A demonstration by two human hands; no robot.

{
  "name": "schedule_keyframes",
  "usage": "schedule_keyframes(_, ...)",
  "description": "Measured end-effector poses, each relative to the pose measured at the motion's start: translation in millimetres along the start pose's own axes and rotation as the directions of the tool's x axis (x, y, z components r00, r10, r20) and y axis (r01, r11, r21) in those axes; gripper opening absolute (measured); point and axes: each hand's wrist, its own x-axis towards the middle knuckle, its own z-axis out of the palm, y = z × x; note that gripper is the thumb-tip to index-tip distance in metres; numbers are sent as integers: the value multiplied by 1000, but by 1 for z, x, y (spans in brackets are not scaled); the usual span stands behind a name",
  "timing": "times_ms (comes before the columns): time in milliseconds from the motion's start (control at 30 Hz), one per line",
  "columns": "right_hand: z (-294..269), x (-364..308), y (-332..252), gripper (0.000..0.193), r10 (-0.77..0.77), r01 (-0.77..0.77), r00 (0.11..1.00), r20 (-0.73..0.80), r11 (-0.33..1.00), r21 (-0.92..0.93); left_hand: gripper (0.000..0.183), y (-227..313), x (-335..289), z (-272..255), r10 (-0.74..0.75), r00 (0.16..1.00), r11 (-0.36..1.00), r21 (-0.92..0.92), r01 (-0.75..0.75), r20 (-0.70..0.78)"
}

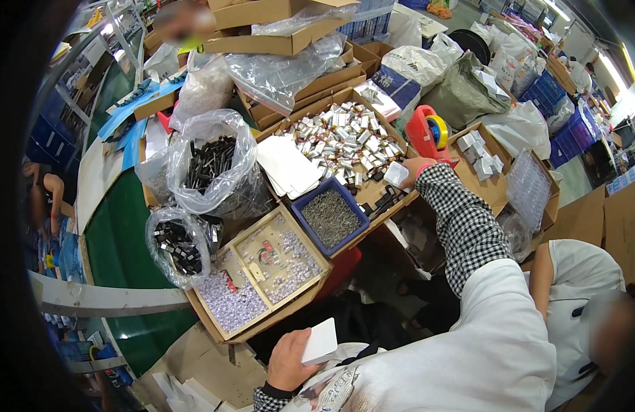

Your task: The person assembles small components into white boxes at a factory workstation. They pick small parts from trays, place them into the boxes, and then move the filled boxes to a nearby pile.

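My left hand [290, 360], low in the view, is closed around a flat white box [321, 341]. My right hand [415, 172] reaches out to the right end of a cardboard tray of small silver blocks [341, 134]. A small white box [395, 174] sits at its fingertips and appears gripped, though the fingers are partly hidden. Just beyond that hand stands a red tape dispenser [422, 134] with a yellow roll. Several black parts [382, 202] lie below the right hand, beside a blue bin of small metal pieces [330, 218].
A wooden divided tray [264, 302] holds tiny pale parts. Clear bags of black parts [211, 161] stand left of white cards [288, 165]. At right, a carton [461, 147] holds silver-grey boxes. A green conveyor belt [128, 237] runs along the left. Another person [578, 302] is close at right.
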Motion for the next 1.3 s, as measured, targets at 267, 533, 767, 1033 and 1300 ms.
schedule_keyframes(267,2,16,15,36,210,-175,963,-170,964,202,65,5,1,-15,19,1000,1000,-17,-20,-16)
schedule_keyframes(533,9,10,13,41,100,-56,969,-225,979,194,66,6,2,-14,12,1000,1000,-27,-12,-6)
schedule_keyframes(767,14,14,6,32,236,-67,829,-507,942,329,67,6,0,-16,10,999,1000,-17,-10,-38)
schedule_keyframes(1033,30,2,-19,31,14,-52,955,-296,991,-121,71,-3,-5,-7,-3,1000,1000,14,3,-5)
schedule_keyframes(1300,40,-8,-28,20,-79,-10,897,-436,980,-198,71,-7,-11,-5,13,999,1000,-10,-13,-44)
